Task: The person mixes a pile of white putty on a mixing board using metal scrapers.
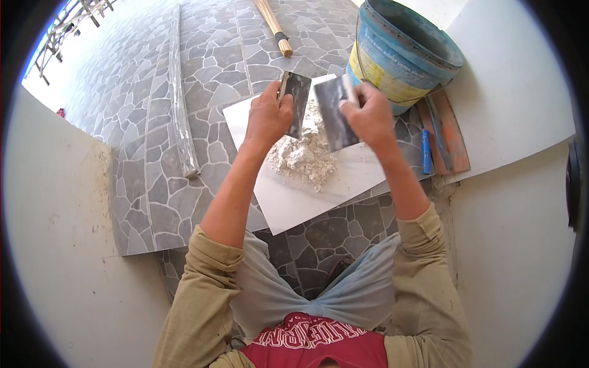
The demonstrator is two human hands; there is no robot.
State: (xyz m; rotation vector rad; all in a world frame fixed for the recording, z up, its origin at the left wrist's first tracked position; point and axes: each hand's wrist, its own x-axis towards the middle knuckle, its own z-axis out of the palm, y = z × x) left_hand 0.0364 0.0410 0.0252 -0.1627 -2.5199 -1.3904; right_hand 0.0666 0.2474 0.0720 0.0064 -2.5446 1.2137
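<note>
My left hand [270, 116] is closed round a dark, flat scraper blade [296, 103] with a pale handle edge. In my right hand [370, 116] is a second, wider scraper blade [335, 114], slightly blurred and tilted. Both blades are held apart above a heap of white, crumbly powder [302, 161]. The powder lies on a white board [279, 211] that rests on the stone-patterned floor. Some white residue marks the blades.
A blue bucket [383, 58] with a yellow label stands at the upper right. Beside it are a brown board [453, 138] and a blue tube-like object [426, 151]. A long whitish bar [178, 104] lies left; a stick bundle [273, 27] lies beyond. Walls flank both sides.
</note>
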